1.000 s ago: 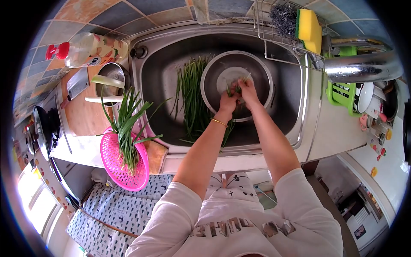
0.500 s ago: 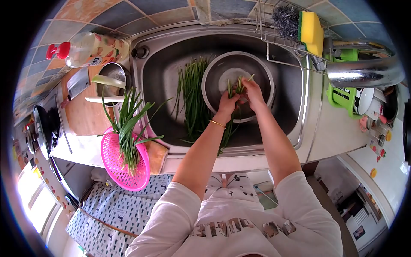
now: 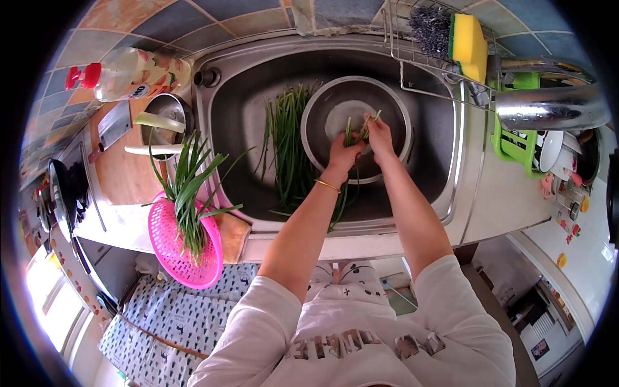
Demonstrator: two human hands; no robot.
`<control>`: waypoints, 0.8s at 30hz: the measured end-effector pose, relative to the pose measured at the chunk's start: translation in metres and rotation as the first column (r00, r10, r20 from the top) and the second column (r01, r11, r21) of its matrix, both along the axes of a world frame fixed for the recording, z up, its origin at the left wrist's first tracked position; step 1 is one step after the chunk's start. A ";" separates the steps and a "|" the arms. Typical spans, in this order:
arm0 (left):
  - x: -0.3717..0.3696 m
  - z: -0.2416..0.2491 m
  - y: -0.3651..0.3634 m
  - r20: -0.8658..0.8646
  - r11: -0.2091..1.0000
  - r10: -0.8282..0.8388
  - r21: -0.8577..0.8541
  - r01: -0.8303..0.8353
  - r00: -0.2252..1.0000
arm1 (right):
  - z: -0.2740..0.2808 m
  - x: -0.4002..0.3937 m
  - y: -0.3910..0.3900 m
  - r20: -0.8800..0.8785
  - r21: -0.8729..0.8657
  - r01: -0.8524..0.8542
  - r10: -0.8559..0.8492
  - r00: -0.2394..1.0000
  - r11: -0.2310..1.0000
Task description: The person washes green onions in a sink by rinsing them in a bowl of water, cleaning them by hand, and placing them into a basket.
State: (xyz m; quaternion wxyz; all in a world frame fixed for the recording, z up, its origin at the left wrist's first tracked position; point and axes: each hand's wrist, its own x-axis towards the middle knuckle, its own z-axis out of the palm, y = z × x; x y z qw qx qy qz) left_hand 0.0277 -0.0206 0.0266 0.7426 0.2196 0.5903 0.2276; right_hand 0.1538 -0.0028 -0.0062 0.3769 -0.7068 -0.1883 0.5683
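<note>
Over a round metal basin point(image 3: 307, 108) in the sink, my left hand point(image 3: 346, 155) is closed around a small bunch of garlic chives point(image 3: 349, 137). Their long green leaves trail down beneath my left wrist. My right hand point(image 3: 379, 138) pinches at the cut ends of the same bunch, its fingertips close together. Left of the basin a larger heap of garlic chives point(image 3: 288, 132) lies on the sink floor. More chives point(image 3: 190, 184) lie in a pink colander point(image 3: 158, 232) at the counter edge.
The steel sink point(image 3: 242, 90) surrounds the basin. To its left are an oil bottle point(image 3: 138, 72), a cleaver point(image 3: 116, 124), a wooden board point(image 3: 116, 174) and a metal bowl point(image 3: 169, 106). A wire rack point(image 3: 412, 64) with a sponge point(image 3: 469, 48), a faucet point(image 3: 548, 108) and a green dish rack point(image 3: 512, 151) stand right.
Both hands stay over the basin with the chives. The fingers of my right hand have shifted slightly at the stem ends. The view has moved a little.
</note>
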 end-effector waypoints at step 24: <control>0.014 -0.019 -0.015 -0.110 0.910 0.205 0.388 -0.147 0.973 | 0.005 -0.004 0.011 -0.282 -0.014 0.165 -0.162 0.946 0.986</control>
